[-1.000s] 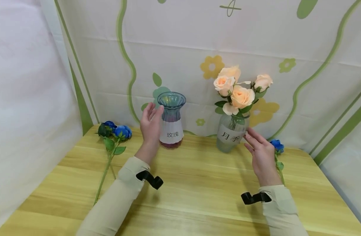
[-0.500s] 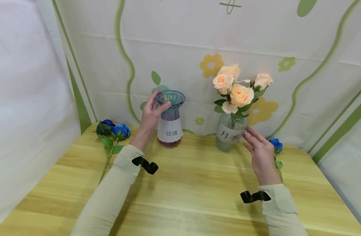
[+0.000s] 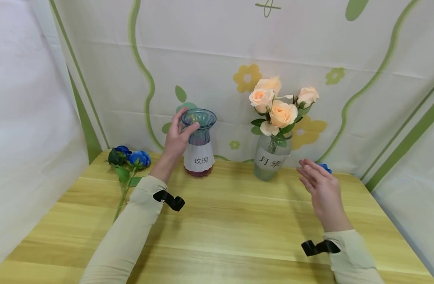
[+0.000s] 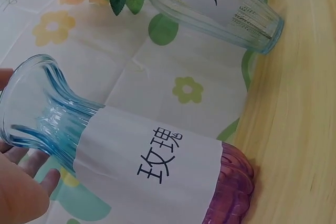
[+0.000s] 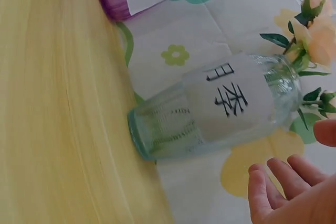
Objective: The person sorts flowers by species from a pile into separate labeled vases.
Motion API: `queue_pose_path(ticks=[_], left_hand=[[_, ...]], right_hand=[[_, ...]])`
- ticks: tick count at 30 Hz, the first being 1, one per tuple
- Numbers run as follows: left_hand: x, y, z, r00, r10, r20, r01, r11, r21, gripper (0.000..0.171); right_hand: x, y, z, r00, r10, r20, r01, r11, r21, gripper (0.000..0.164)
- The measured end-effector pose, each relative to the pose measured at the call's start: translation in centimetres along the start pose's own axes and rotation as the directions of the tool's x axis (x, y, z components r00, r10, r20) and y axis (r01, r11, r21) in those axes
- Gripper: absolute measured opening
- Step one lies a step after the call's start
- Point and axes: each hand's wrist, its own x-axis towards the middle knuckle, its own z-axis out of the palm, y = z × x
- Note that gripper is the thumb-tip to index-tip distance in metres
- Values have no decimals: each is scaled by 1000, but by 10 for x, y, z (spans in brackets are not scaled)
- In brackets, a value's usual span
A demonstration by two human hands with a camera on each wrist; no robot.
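My left hand holds the flared top of a blue-and-purple glass vase, thumb in front and fingers behind. The vase stands upright, with a white paper label around its body. To the right is a pale green glass vase with its own label. Several peach roses stand in it. My right hand is just right of this vase, apart from it, with fingers extended and holding nothing.
Blue artificial flowers on green stems lie at the table's left. Another blue flower is at the right, partly hidden by my right hand. A patterned white cloth hangs behind the wooden table.
My left hand has moved from beside the blue-and-purple vase to hold its top. My right hand has left the pale green vase and moved right. The view has shifted slightly.
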Motion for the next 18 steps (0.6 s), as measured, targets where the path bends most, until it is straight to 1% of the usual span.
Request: queue_pose_path(ticks=[2,3,7,12,15,18], left_hand=[[0,0,0,1000,6,-3,-6,1000,10,76],[0,-1,1,1000,7,-4,-7,1000,14,76],[0,-1,3,1000,7,-10,-7,1000,15,76],[-1,-2,5,1000,-13,-23,13,1000,26,74],[-2,-2,4,999,-10,-33,12,999,37,73],[-2,-1,6,1000,-1,-29,2,999,32,74]], right_hand=[[-5,-3,-11,1000,-18,14,17,999,46,25],[-8,-5,-17,1000,-23,20,22,997,69,24],[-17,-10,-42,999,-48,14,46,993,109,26],[-25,-12,-70,998,-56,-8,56,995,82,29],[-29,-11,-82,997,-20,-69,23,999,43,28],[-32,-9,-93,984,32,-175,-38,999,-35,29]])
